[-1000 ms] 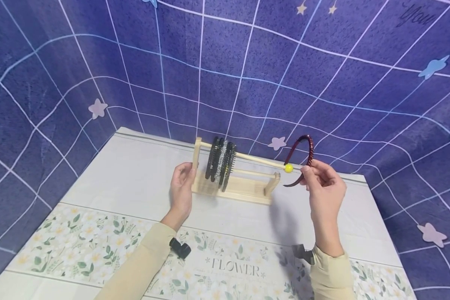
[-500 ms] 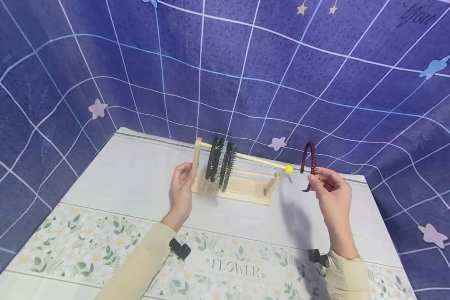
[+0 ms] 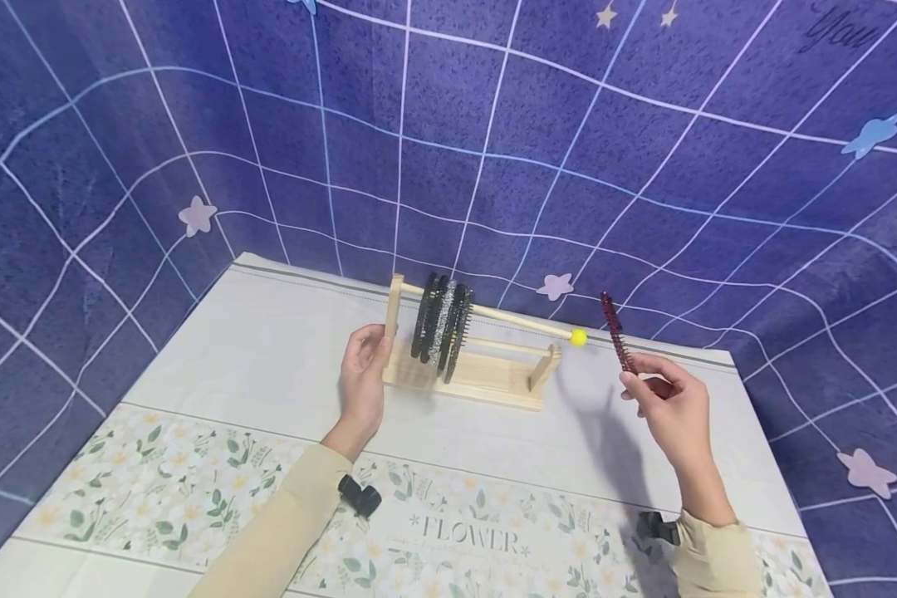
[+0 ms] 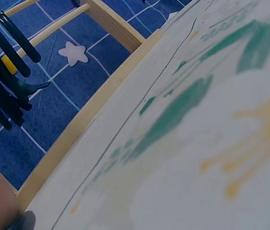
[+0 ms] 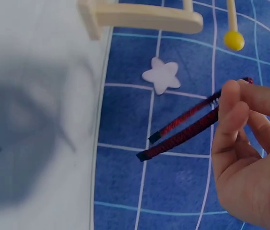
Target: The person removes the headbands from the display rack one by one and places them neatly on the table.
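Note:
My left hand (image 3: 362, 382) grips the left upright of a wooden headband stand (image 3: 508, 378), thumb in front. On the stand's upper rod, toward the left, hang several black headbands (image 3: 423, 320), with a silvery glittering one (image 3: 441, 328) among them. A yellow ball (image 3: 579, 337) caps the rod's free right end. To the right of that ball, my right hand (image 3: 669, 407) pinches a dark red headband (image 3: 615, 328), held in the air and seen edge-on. Its two black-tipped ends (image 5: 149, 139) show in the right wrist view, pointing away from the fingers.
The stand is on a white table (image 3: 254, 357) with a floral strip and the word FLOWER along its front. A blue gridded cloth (image 3: 344, 108) with star shapes rises behind and at both sides. In the left wrist view a wooden rail (image 4: 84, 112) crosses diagonally.
My right hand has drawn the red headband rightward and slightly down from the yellow ball. The headband has turned from a visible arch to edge-on. My left hand stays in place.

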Motion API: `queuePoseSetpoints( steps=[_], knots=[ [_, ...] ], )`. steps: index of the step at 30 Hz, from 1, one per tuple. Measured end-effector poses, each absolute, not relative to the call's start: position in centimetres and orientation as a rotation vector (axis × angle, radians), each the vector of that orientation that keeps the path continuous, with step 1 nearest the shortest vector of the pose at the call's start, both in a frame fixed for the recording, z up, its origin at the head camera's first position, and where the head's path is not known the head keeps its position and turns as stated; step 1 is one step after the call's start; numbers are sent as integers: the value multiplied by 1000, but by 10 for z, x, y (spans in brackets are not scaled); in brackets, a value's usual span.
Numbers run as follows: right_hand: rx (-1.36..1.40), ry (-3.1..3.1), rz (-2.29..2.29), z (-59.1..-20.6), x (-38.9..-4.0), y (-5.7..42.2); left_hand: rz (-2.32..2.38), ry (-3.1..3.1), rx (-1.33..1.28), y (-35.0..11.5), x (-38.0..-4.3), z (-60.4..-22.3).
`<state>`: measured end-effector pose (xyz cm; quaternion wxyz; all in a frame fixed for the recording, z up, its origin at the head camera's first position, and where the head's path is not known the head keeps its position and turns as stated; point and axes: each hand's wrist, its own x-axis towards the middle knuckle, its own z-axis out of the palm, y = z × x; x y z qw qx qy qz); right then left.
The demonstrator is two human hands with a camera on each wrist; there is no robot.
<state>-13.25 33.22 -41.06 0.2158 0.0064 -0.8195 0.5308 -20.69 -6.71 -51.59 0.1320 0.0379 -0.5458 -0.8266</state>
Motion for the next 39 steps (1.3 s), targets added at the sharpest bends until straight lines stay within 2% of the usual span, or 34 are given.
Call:
queuePoseSetpoints(
  steps=[22,39],
  knots=[
    [-14,-2432,1469,-442,-131,368,-2367,-1607,123,-68,-206,-517],
    [399,-2567,1332,-468,-132,398,-2371,-1593,114,-66,-207,-516]
  ],
)
